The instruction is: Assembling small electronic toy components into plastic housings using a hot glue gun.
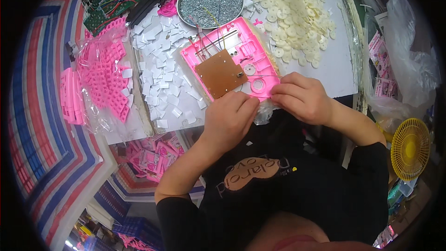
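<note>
A pink plastic housing (258,61) lies tilted, open side up, at the table's near edge. A brown circuit board (220,75) rests in its left part, with thin wires rising at its far end. My left hand (231,115) is at the near edge of the housing, fingers pinched together beside the board. At the near right corner my right hand (303,98) pinches with thumb and forefinger. Something thin and pink shows between the two sets of fingertips, too small to name. A round pink ring (257,84) in the housing sits just beyond them.
Behind the housing stands a round tin (180,5) of small metal screws. Cream plastic discs (297,28) are heaped at the right, white paper-like squares (160,72) at the left. Bagged pink keypads (104,72) lie further left. A yellow basket (410,148) is at my right.
</note>
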`<state>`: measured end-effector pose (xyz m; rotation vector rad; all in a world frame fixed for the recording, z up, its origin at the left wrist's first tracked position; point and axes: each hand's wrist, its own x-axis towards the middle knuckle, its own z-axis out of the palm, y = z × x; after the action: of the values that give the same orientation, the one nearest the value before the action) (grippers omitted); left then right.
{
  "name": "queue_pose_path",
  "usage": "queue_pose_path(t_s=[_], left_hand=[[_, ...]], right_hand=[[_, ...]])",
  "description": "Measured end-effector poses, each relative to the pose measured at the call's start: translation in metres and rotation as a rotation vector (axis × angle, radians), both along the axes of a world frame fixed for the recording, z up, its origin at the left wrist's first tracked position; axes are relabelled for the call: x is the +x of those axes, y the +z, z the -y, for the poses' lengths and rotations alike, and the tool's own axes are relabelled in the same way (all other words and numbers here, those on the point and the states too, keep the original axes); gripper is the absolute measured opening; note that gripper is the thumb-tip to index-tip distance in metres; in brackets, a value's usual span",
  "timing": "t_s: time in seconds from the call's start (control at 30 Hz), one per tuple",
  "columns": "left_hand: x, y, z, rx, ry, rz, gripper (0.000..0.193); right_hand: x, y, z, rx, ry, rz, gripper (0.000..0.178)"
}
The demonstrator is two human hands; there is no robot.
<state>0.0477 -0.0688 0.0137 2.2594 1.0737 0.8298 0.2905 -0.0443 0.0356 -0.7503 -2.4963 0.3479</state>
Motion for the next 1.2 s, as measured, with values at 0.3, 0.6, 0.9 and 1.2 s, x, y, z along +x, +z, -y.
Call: queue_pose_path(t_s=[0.3, 0.6, 0.9, 1.2], left_hand=[[0.001, 0.000, -0.001, 0.014, 0.016, 0.014, 0.017], [0.001, 0.000, -0.001, 0.014, 0.016, -0.004, 0.016], [-0.001, -0.002, -0.001, 0.020, 0.016, 0.020, 0.017], [-0.003, -0.001, 0.002, -0.009, 0.023, -0.035, 0.016]], right_hand=[[0.000, 0.011, -0.016, -0.077, 0.058, 0.094, 0.017], [0.000, -0.005, -0.029, -0.291, 0.073, -0.073, 0.017], [0.012, -0.024, -0.027, -0.411, 0.073, -0.233, 0.017], [0.005, -0.030, -0.024, -0.229, 0.071, -0.237, 0.017]])
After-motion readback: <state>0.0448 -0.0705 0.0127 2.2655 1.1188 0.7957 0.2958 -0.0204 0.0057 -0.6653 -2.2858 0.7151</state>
